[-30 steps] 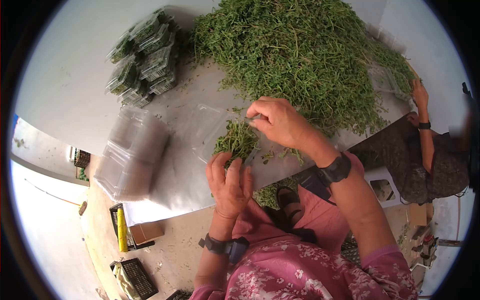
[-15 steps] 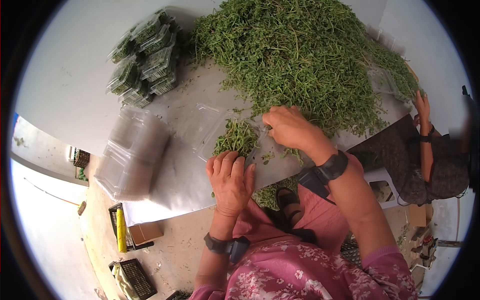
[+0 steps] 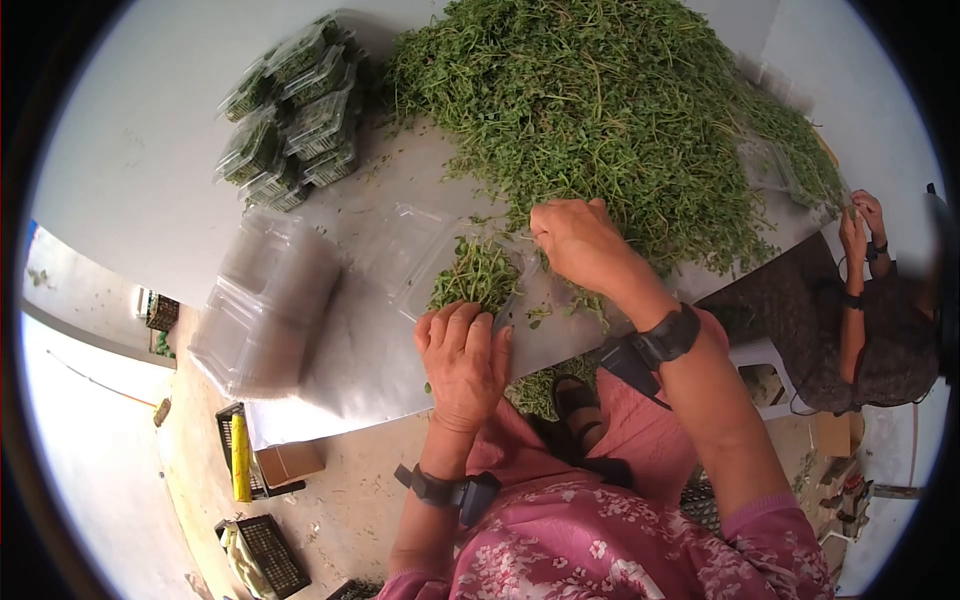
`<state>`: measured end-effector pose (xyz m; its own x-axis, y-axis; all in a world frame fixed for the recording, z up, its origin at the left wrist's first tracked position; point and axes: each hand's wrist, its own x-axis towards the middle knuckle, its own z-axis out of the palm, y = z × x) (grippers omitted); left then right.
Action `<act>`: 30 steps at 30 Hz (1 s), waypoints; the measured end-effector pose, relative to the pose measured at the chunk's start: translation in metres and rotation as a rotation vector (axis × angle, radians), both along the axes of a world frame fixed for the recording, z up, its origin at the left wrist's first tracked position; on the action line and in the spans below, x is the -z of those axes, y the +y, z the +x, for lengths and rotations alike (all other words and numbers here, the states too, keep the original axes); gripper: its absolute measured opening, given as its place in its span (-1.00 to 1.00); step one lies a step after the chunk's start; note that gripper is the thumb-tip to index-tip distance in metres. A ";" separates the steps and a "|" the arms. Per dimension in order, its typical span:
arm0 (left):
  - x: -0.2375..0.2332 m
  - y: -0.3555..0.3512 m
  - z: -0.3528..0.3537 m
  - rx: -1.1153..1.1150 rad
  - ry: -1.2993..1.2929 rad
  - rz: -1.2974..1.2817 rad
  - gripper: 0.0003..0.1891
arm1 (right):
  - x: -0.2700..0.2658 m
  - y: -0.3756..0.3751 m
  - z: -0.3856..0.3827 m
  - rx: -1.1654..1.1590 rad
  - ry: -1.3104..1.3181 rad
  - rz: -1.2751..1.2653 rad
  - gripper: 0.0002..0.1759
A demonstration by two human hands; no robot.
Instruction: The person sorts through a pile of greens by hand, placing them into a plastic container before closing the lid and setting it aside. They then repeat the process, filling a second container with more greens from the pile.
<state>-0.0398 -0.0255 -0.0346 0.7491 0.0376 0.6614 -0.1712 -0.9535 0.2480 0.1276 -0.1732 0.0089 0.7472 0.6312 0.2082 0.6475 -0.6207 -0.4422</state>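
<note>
An open clear plastic clamshell container (image 3: 408, 262) lies on the table with a clump of leafy green stems (image 3: 472, 275) in one half. My left hand (image 3: 462, 360) is closed over that half's near edge, its fingers curled against the greens and its thumb on the right side. At the lower edge of the big heap of green stems (image 3: 590, 110) is my right hand (image 3: 585, 245). Its fingers are bent inward, and what they hold, if anything, is hidden. A few loose sprigs (image 3: 585, 305) lie beneath my right wrist.
Nested empty clamshells (image 3: 265, 305) stand left of the container. Filled, closed boxes (image 3: 320, 125) are stacked behind them. A co-worker's hands (image 3: 860, 225) are at the table's right end. Black crates (image 3: 265, 560) sit on the floor at lower left.
My right hand has shifted slightly up toward the heap. My left hand stays almost in place on the container. The co-worker's hands have come together at the right.
</note>
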 end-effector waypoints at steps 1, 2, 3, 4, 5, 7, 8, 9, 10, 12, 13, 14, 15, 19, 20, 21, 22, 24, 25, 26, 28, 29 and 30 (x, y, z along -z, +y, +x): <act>0.000 0.000 0.000 -0.001 0.006 0.005 -0.75 | 0.000 0.000 0.001 0.002 -0.006 0.032 -0.90; 0.001 0.000 0.000 -0.002 0.011 0.010 -0.74 | 0.000 0.000 0.002 0.005 -0.012 0.064 -0.91; 0.001 0.001 -0.001 -0.002 0.017 0.015 -0.73 | 0.000 0.000 0.002 0.008 -0.018 0.096 -0.91; 0.001 0.001 0.000 -0.002 0.019 0.016 -0.73 | 0.000 0.000 0.003 0.000 -0.027 0.115 -0.92; 0.002 0.001 0.000 -0.003 0.020 0.018 -0.73 | 0.001 0.000 0.004 -0.008 -0.036 0.134 -0.92; 0.001 0.000 0.000 -0.004 0.015 0.017 -0.74 | 0.000 0.001 0.003 -0.027 -0.041 0.185 -0.94; 0.001 0.000 0.000 -0.005 0.009 0.014 -0.75 | -0.002 0.001 0.002 -0.038 -0.037 0.217 -0.95; 0.001 0.000 0.000 -0.006 0.003 0.011 -0.76 | -0.004 0.002 0.000 -0.048 -0.033 0.248 -0.94; 0.001 0.000 0.001 -0.005 0.002 0.012 -0.76 | -0.004 0.003 -0.001 -0.094 -0.032 0.249 -0.94; 0.001 0.000 0.001 -0.004 0.000 0.015 -0.76 | -0.003 0.004 -0.003 -0.184 -0.029 0.250 -0.94; 0.001 0.000 0.001 -0.006 0.002 0.017 -0.76 | -0.002 0.005 -0.004 -0.205 -0.039 0.254 -0.93; 0.001 0.000 0.001 -0.008 0.003 0.019 -0.77 | 0.000 0.005 -0.006 -0.225 -0.049 0.256 -0.93; 0.001 0.000 0.001 -0.010 0.003 0.020 -0.77 | 0.001 0.005 -0.006 -0.245 -0.060 0.259 -0.92; 0.001 0.000 0.001 -0.011 -0.002 0.025 -0.77 | 0.001 0.004 -0.004 -0.229 -0.061 0.255 -0.91; 0.002 0.000 0.001 -0.011 -0.005 0.025 -0.77 | 0.000 0.004 -0.005 -0.216 -0.053 0.242 -0.91; 0.002 0.000 0.001 -0.010 -0.007 0.026 -0.77 | -0.001 0.003 -0.005 -0.203 -0.046 0.229 -0.91; 0.002 0.000 0.001 -0.009 -0.007 0.023 -0.77 | 0.000 0.003 -0.004 -0.197 -0.043 0.209 -0.91; 0.002 0.000 0.001 -0.006 -0.007 0.018 -0.77 | 0.002 0.002 -0.003 -0.185 -0.037 0.170 -0.91; 0.002 0.000 0.001 -0.005 -0.008 0.018 -0.78 | 0.001 0.001 -0.004 -0.174 -0.025 0.150 -0.90; 0.002 0.000 0.002 -0.004 -0.009 0.018 -0.78 | -0.002 0.001 -0.004 -0.163 -0.014 0.130 -0.90; 0.002 0.000 0.002 -0.003 -0.010 0.018 -0.78 | -0.003 0.000 -0.004 -0.148 0.006 0.103 -0.89; 0.003 0.000 0.002 -0.003 -0.010 0.017 -0.78 | -0.003 0.000 -0.004 -0.144 0.014 0.097 -0.89; 0.003 0.000 0.002 -0.004 -0.010 0.017 -0.78 | -0.003 0.000 -0.003 -0.140 0.022 0.092 -0.88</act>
